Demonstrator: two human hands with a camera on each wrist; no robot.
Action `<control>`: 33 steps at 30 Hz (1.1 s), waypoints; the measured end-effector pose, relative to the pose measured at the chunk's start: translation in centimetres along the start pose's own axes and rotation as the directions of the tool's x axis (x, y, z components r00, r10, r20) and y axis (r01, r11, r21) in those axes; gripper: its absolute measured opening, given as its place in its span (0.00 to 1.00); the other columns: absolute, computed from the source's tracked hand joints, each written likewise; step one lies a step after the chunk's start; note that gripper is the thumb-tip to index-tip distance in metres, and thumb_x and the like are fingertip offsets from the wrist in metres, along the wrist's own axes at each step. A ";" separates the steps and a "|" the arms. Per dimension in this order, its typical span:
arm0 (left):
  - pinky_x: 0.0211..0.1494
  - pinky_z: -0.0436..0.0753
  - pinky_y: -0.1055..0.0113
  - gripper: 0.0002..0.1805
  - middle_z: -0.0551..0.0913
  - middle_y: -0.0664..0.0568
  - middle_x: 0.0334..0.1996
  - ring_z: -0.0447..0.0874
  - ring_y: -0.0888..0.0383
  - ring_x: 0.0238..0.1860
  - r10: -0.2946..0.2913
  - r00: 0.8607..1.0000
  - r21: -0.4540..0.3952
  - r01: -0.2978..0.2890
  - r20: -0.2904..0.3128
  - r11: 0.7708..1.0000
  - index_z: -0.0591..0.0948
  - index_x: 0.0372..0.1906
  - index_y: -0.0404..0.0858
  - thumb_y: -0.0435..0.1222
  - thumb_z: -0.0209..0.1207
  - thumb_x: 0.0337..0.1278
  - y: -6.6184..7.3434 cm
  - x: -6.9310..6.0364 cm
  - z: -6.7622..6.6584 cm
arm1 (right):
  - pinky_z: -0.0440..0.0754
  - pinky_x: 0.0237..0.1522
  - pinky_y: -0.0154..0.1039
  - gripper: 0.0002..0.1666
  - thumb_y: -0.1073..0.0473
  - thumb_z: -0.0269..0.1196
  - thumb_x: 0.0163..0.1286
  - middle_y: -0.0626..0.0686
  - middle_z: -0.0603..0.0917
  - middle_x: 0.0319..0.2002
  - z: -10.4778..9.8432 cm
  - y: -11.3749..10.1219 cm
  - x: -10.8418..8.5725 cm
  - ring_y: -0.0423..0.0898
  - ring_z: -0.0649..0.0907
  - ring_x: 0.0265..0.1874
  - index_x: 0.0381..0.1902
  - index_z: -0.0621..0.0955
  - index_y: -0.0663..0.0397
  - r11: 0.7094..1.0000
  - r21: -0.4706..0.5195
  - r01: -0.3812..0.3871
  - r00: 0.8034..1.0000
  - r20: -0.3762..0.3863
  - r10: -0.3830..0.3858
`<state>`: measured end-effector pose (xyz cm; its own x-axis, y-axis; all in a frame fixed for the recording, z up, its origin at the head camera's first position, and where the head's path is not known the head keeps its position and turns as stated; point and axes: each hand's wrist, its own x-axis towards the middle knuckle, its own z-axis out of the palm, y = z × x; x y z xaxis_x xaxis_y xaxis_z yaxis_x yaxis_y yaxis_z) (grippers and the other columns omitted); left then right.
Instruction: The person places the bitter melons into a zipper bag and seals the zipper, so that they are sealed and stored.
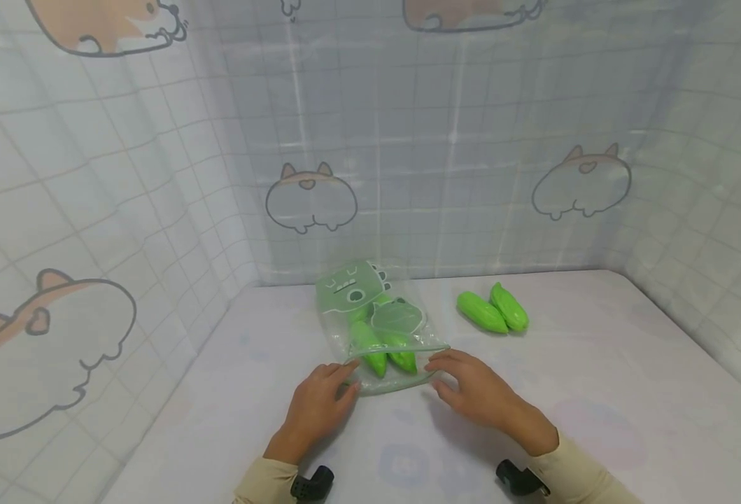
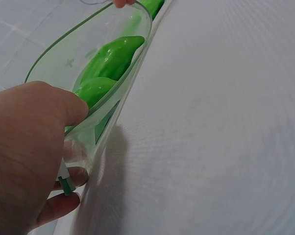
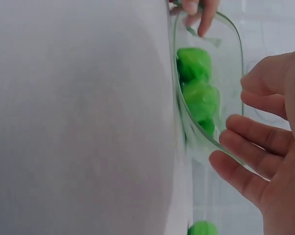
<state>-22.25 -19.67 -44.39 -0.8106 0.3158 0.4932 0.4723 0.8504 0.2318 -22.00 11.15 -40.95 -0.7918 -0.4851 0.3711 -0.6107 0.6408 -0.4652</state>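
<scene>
Here's the danger, right at the mouth of the bag [image 1: 350, 288]: it gapes toward the person, and two green vegetables [image 1: 403, 360] sit with their tips close to the front lip; if that lip gets tugged or tilted down, they could slide forward and roll out onto the table [image 1: 269, 336]; the plastic looks thin and limp, too, so the mouth could sag in on itself if either side went unsupported, and a tip could snag the lip. The right side looks the weaker one to me; the right hand [image 1: 480, 390] has its fingers loosely spread, a fingertip touching the rim rather than gripping it, so that corner could slip away; the left hand [image 1: 320, 402] pinches the left corner between thumb and fingers, a firmer hold by the look of it. And where's the bag; it lies between the two hands, mouth nearest them, the far end running off toward the table's back edge, left of that edge's middle; over toward the back right corner, beyond the right hand, the loose vegetables [image 1: 482, 312] lie side by side, apart from the bag, with neither hand on them.
</scene>
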 end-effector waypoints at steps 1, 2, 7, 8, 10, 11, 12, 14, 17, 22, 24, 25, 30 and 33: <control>0.43 0.83 0.55 0.19 0.87 0.53 0.45 0.83 0.54 0.46 0.004 1.000 0.000 -0.004 -0.002 1.000 0.85 0.57 0.48 0.44 0.66 0.61 0.0 0.0 0.0 | 0.78 0.58 0.51 0.14 0.61 0.66 0.68 0.50 0.83 0.54 -0.1 0.2 0.0 0.50 0.80 0.57 0.51 0.85 0.54 1.000 0.013 -0.002 1.000 -0.003 0.002; 0.44 0.83 0.55 0.19 0.87 0.53 0.45 0.83 0.54 0.46 0.006 1.000 -0.002 -0.006 -0.004 1.000 0.85 0.57 0.48 0.45 0.66 0.61 0.0 0.0 0.0 | 0.79 0.56 0.50 0.14 0.62 0.66 0.68 0.50 0.84 0.53 -0.3 0.5 -0.1 0.49 0.81 0.56 0.51 0.85 0.54 1.000 0.031 -0.003 1.000 -0.005 0.004; 0.43 0.83 0.56 0.19 0.87 0.54 0.45 0.83 0.54 0.45 0.013 1.000 -0.005 -0.013 -0.001 1.000 0.85 0.57 0.48 0.45 0.65 0.62 0.0 0.1 0.1 | 0.84 0.46 0.45 0.14 0.65 0.65 0.68 0.48 0.84 0.52 -0.9 1.5 -0.3 0.46 0.82 0.51 0.52 0.85 0.55 0.992 0.123 -0.033 0.999 -0.001 0.033; 0.43 0.83 0.56 0.19 0.87 0.54 0.45 0.83 0.54 0.45 0.010 1.000 -0.004 -0.010 0.002 1.000 0.85 0.57 0.48 0.45 0.65 0.62 0.0 0.1 0.1 | 0.84 0.45 0.45 0.15 0.65 0.65 0.68 0.48 0.85 0.51 -1.0 1.6 -0.3 0.46 0.82 0.50 0.52 0.85 0.56 0.990 0.134 -0.037 0.999 -0.002 0.037; 0.43 0.83 0.56 0.19 0.87 0.54 0.45 0.83 0.54 0.45 0.003 1.000 -0.002 -0.003 0.011 1.000 0.85 0.57 0.48 0.45 0.65 0.62 0.0 0.1 0.1 | 0.84 0.44 0.45 0.15 0.65 0.65 0.68 0.48 0.85 0.51 -1.3 1.9 -0.5 0.46 0.83 0.49 0.52 0.85 0.57 0.988 0.146 -0.045 0.999 0.000 0.045; 0.43 0.83 0.56 0.19 0.87 0.54 0.45 0.83 0.54 0.45 0.000 1.000 0.000 0.000 0.016 1.000 0.85 0.57 0.48 0.45 0.65 0.62 0.0 0.1 0.1 | 0.84 0.44 0.45 0.15 0.65 0.65 0.68 0.48 0.85 0.50 -1.4 2.1 -0.5 0.46 0.83 0.48 0.52 0.85 0.57 0.988 0.148 -0.049 0.999 0.000 0.050; 0.43 0.83 0.56 0.19 0.87 0.54 0.45 0.83 0.54 0.46 -0.004 1.000 0.001 0.004 0.021 1.000 0.85 0.58 0.48 0.45 0.65 0.62 0.0 0.1 0.1 | 0.84 0.44 0.45 0.15 0.65 0.65 0.68 0.48 0.85 0.50 -1.5 2.2 -0.5 0.46 0.83 0.47 0.52 0.85 0.58 0.987 0.150 -0.054 0.999 0.003 0.054; 0.44 0.83 0.56 0.19 0.87 0.54 0.45 0.83 0.54 0.46 -0.012 1.000 0.006 0.012 0.028 1.000 0.85 0.58 0.49 0.45 0.65 0.62 0.0 0.0 0.1 | 0.85 0.44 0.45 0.15 0.65 0.65 0.69 0.49 0.86 0.50 -1.7 2.4 -0.6 0.45 0.84 0.46 0.52 0.85 0.59 0.986 0.153 -0.064 0.998 0.010 0.063; 0.44 0.83 0.56 0.19 0.87 0.54 0.46 0.83 0.54 0.46 -0.018 0.999 0.005 0.018 0.031 1.000 0.85 0.58 0.48 0.45 0.65 0.62 0.0 0.0 0.1 | 0.84 0.45 0.44 0.14 0.65 0.64 0.70 0.52 0.86 0.50 -2.1 2.8 -0.8 0.45 0.85 0.45 0.52 0.84 0.60 0.984 0.159 -0.080 0.997 0.018 0.078; 0.43 0.83 0.56 0.19 0.87 0.54 0.45 0.82 0.55 0.44 -0.014 1.000 0.001 0.014 0.018 1.000 0.85 0.57 0.48 0.45 0.66 0.62 0.0 -0.1 0.1 | 0.84 0.44 0.43 0.14 0.64 0.64 0.71 0.55 0.86 0.49 -2.8 3.6 -0.9 0.45 0.85 0.44 0.52 0.84 0.61 0.977 0.170 -0.126 0.992 0.018 0.125; 0.42 0.83 0.56 0.19 0.87 0.54 0.45 0.82 0.55 0.44 -0.010 1.000 -0.001 0.010 0.010 1.000 0.85 0.57 0.49 0.45 0.66 0.61 0.0 0.0 0.0 | 0.84 0.44 0.42 0.14 0.63 0.64 0.71 0.54 0.87 0.49 -3.2 4.0 -0.9 0.45 0.85 0.44 0.52 0.84 0.62 0.973 0.172 -0.150 0.989 0.019 0.149; 0.42 0.83 0.56 0.19 0.87 0.54 0.45 0.82 0.55 0.44 -0.008 1.000 -0.001 0.008 0.006 1.000 0.85 0.57 0.48 0.44 0.66 0.61 0.0 0.0 0.0 | 0.84 0.44 0.42 0.14 0.63 0.64 0.71 0.54 0.87 0.48 -3.3 4.2 -1.0 0.45 0.85 0.44 0.52 0.84 0.62 0.971 0.173 -0.162 0.987 0.019 0.161; 0.42 0.83 0.57 0.19 0.87 0.54 0.44 0.82 0.55 0.44 0.003 1.000 0.010 -0.002 -0.006 1.000 0.86 0.56 0.48 0.43 0.67 0.60 0.1 -0.1 -0.2 | 0.84 0.44 0.41 0.14 0.62 0.64 0.71 0.53 0.87 0.47 -3.8 5.3 -1.3 0.46 0.85 0.44 0.52 0.84 0.62 0.965 0.164 -0.206 0.978 0.019 0.206; 0.42 0.83 0.57 0.19 0.87 0.54 0.44 0.82 0.55 0.44 -0.002 1.000 0.015 0.002 -0.004 1.000 0.85 0.57 0.48 0.43 0.67 0.60 0.2 -0.2 -0.2 | 0.84 0.44 0.40 0.14 0.62 0.64 0.71 0.53 0.87 0.47 -4.0 5.9 -1.5 0.46 0.85 0.44 0.52 0.84 0.62 0.962 0.154 -0.225 0.974 0.012 0.226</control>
<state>-21.96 -19.63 -44.26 -0.8098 0.3126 0.4964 0.4656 0.8573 0.2196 -24.34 18.02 -41.07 -0.9093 -0.3350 0.2468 -0.4113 0.6339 -0.6550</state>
